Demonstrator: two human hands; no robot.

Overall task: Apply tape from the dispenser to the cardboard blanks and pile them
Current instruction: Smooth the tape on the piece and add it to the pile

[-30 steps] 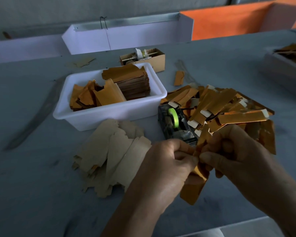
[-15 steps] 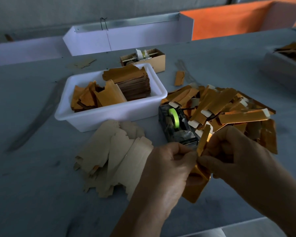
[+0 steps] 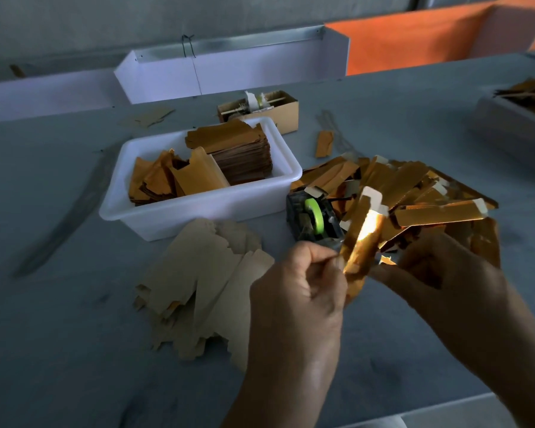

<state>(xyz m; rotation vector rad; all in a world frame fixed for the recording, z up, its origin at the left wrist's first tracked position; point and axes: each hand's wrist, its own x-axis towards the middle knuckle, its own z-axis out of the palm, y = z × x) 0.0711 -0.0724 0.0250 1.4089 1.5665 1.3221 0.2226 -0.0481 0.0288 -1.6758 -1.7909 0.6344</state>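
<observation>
A gold cardboard blank (image 3: 363,239) stands nearly upright between my hands, catching a bright glare. My left hand (image 3: 300,288) pinches its lower left edge with curled fingers. My right hand (image 3: 439,273) holds its right side from behind, fingers curled. Just beyond them sits the dark tape dispenser (image 3: 312,220) with a green roll. A heap of taped gold blanks (image 3: 414,193) lies to the right of it. Pale untaped blanks (image 3: 204,288) are fanned out, plain side up, on the table at my left.
A white tub (image 3: 198,208) holds a stack and loose gold blanks behind the pale ones. A small cardboard box (image 3: 278,109) stands farther back. One stray blank (image 3: 324,144) lies on the grey table. Another grey tub (image 3: 513,118) sits at the far right.
The blank has swung up from hanging below my hands to standing upright in front of the dispenser. Both hands have risen slightly with it.
</observation>
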